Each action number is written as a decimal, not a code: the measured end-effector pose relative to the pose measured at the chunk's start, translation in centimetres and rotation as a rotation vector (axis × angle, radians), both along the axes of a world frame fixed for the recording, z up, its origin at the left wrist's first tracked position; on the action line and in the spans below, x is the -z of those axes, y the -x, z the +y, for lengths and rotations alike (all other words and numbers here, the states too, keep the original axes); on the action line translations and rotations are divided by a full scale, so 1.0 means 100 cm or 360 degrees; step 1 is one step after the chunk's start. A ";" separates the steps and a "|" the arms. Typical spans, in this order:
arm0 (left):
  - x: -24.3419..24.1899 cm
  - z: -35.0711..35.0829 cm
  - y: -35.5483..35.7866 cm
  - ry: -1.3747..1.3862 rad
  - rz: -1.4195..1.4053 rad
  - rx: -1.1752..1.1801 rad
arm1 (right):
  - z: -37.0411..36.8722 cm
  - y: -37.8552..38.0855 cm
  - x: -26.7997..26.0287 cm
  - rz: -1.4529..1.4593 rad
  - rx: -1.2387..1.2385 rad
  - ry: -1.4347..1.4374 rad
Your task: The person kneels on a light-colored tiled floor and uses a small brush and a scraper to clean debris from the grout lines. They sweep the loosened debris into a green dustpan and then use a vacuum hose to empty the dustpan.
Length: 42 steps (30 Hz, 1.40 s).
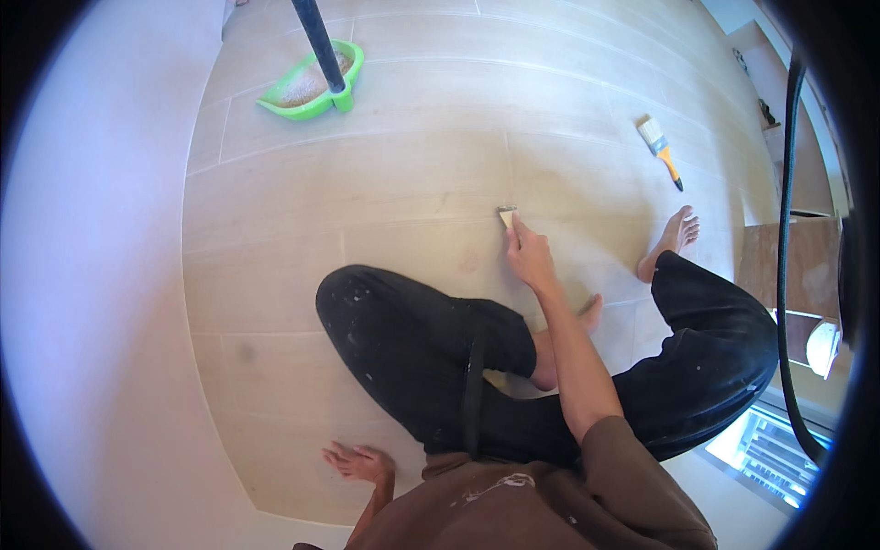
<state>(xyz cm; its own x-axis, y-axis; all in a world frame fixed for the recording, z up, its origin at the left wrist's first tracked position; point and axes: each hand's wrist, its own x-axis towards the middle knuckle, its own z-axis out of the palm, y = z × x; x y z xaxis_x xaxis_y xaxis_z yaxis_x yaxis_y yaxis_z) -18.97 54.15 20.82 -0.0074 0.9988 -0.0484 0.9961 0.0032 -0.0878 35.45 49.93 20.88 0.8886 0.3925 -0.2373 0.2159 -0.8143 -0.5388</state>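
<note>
My right hand (pixel 530 256) grips the pale handle of a small scraper (pixel 507 214), whose dark edge lies on the tiled floor (pixel 412 179) at a grout line. To the lower left, my left hand (pixel 358 463) rests on the floor beside my body with its fingers spread and nothing in it. A paintbrush (pixel 659 149) with pale bristles and an orange handle lies on the tiles at the upper right. At the upper left stands a green dustpan (pixel 309 103) with a dark upright handle; it holds pale debris.
A white wall (pixel 103 275) runs along the left. My bent legs in black trousers (pixel 412 337) and bare feet are on the floor. At the right are a brown wooden panel (pixel 790 265), a window (pixel 770 450) and a dark strap or cable (pixel 787 206) close to the camera.
</note>
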 end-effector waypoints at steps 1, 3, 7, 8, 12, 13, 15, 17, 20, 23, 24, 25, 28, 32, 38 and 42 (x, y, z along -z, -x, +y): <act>0.012 0.006 0.001 0.0028 0.0015 0.0070 | 0.004 0.002 0.007 0.0095 -0.0004 0.0098; 0.052 0.026 -0.005 0.0038 -0.0047 0.0125 | 0.010 0.004 0.020 0.0032 -0.0047 0.0082; 0.090 0.035 0.007 0.0005 -0.0181 0.0125 | 0.026 -0.021 0.036 -0.0102 -0.0155 0.0102; 0.092 0.033 0.011 -0.0147 -0.0251 0.0152 | 0.031 -0.031 0.038 -0.0119 -0.0176 0.0074; 0.076 0.018 0.014 0.0002 -0.0049 0.0102 | 0.029 -0.043 0.035 -0.0084 -0.0112 0.0011; 0.069 0.023 0.013 0.0007 -0.0004 0.0108 | 0.026 -0.039 0.033 -0.0012 -0.0097 0.0081; 0.059 0.040 0.002 0.0024 -0.0098 0.0028 | 0.015 -0.028 0.031 0.0099 -0.0115 0.0202; 0.052 0.087 -0.010 0.0023 -0.0356 -0.0138 | 0.016 -0.035 0.036 0.0005 -0.0141 0.0185; 0.074 0.161 -0.040 -0.0198 -0.0289 -0.0253 | 0.042 -0.083 0.053 -0.0029 -0.0190 0.0096; 0.101 0.203 -0.057 -0.0337 -0.0105 -0.0535 | 0.072 -0.128 0.068 -0.0088 -0.0227 0.0032; 0.110 0.207 -0.058 -0.0368 -0.0078 -0.0540 | 0.073 -0.128 0.068 -0.0230 -0.0255 -0.0058; 0.115 0.209 -0.059 -0.0344 -0.0019 -0.0614 | 0.074 -0.127 0.064 -0.0118 -0.0246 0.0044; 0.124 0.203 -0.053 -0.0459 -0.0080 -0.0482 | 0.059 -0.098 0.044 -0.0075 -0.0205 0.0089; 0.125 0.196 -0.048 -0.0405 -0.0081 -0.0565 | 0.061 -0.099 0.031 -0.0051 -0.0226 0.0178; 0.130 0.186 -0.049 -0.0372 -0.0100 -0.0559 | 0.074 -0.140 0.051 -0.0176 -0.0327 0.0032; 0.131 0.184 -0.049 -0.0423 -0.0116 -0.0549 | 0.067 -0.133 0.047 -0.0143 -0.0292 0.0164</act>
<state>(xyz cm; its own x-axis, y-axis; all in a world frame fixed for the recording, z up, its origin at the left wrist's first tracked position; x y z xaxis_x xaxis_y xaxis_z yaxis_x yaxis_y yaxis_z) -14.07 72.53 7.73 -0.3487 0.9163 0.1969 0.9364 0.3496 0.0314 48.73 56.59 16.21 0.8238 0.5274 -0.2078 0.4089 -0.8067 -0.4266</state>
